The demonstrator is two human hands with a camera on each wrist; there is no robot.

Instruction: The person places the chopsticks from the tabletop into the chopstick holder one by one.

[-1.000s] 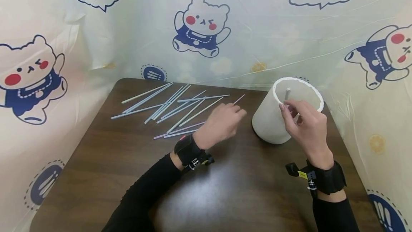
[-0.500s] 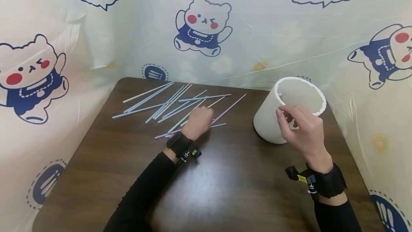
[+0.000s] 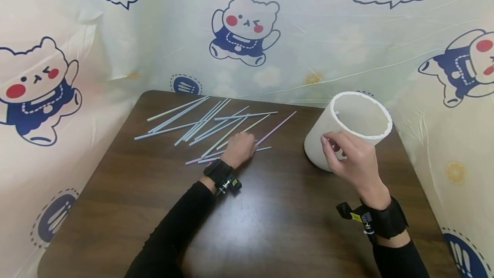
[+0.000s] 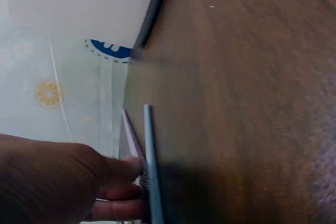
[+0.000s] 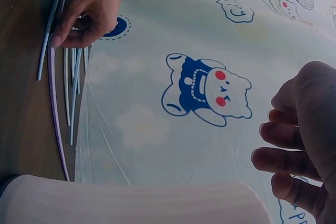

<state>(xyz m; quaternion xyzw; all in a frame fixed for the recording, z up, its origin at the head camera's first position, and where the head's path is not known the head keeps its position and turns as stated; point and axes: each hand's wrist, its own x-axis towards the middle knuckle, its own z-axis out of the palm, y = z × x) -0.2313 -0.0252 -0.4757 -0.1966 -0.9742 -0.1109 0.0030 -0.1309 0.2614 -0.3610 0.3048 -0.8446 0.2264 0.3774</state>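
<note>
- Left hand (image 3: 240, 147) had shifted left over the last second; thumb and fingertips now pinched a thin, straight purple stick (image 3: 275, 129), plastic-looking, on the dark brown wood-grain worktop (image 3: 247, 226), right side of the pale blue and pale green sticks (image 3: 208, 119).
- Right hand (image 3: 355, 162) had backed off the rim of the off-white, round-walled container (image 3: 327, 123); fingers loosely bent, nothing visible in them.
- Stick poking up in the container a second ago had sunk. My read: released, work back at the pile.
- Pale tip (image 3: 337, 113) at the inner wall: probably that stick, too small to confirm.
- Purple stick's near end sat under the hand; couldn't tell if lifted. Container bottom hidden.
</note>
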